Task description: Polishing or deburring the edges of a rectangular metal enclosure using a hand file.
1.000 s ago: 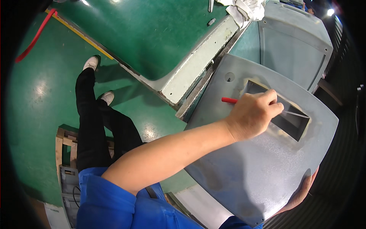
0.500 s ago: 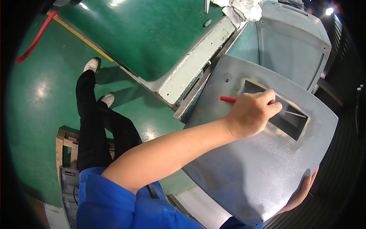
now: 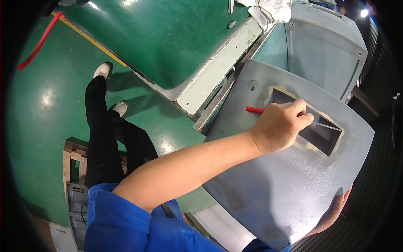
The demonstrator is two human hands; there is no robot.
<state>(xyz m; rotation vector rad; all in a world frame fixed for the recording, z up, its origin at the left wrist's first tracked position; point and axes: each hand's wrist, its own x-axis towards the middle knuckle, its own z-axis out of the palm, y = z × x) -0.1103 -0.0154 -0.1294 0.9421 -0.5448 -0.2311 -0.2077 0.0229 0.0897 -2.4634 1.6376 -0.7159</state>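
A worker's left hand (image 3: 280, 128) pinches a slim red-handled tool (image 3: 254, 110) above a grey panel (image 3: 273, 185), which fills the view from its centre to 4 o'clock. The panel's upper-left edge runs close beside a worn rail (image 3: 228, 86); whether the two touch cannot be told. Toward 1 o'clock a second grey housing (image 3: 325, 50) sits just beyond the panel's upper edge, and at 3 o'clock a dark ribbed surface (image 3: 380, 185) lies past its right corner. The widest room is at 9 o'clock, where green floor (image 3: 46, 126) spreads beyond the worker's black-trousered legs (image 3: 103, 138). A green-topped table (image 3: 155, 46) stretches away at 11 o'clock, and a white cloth (image 3: 270, 10) lies bunched near 12.

The bare left forearm (image 3: 193, 172) rises from a blue sleeve at 7 o'clock and crosses the panel's lower-left edge, back of the hand upward, fingers closed narrowly round the tool. Its metal shaft points to 4 o'clock over a rectangular opening (image 3: 321, 143), the tip at the opening's right corner; contact there is too fine to tell. At the panel's 5 o'clock edge the right hand (image 3: 331, 215) curls round the rim, holding it, some fingers hidden underneath.
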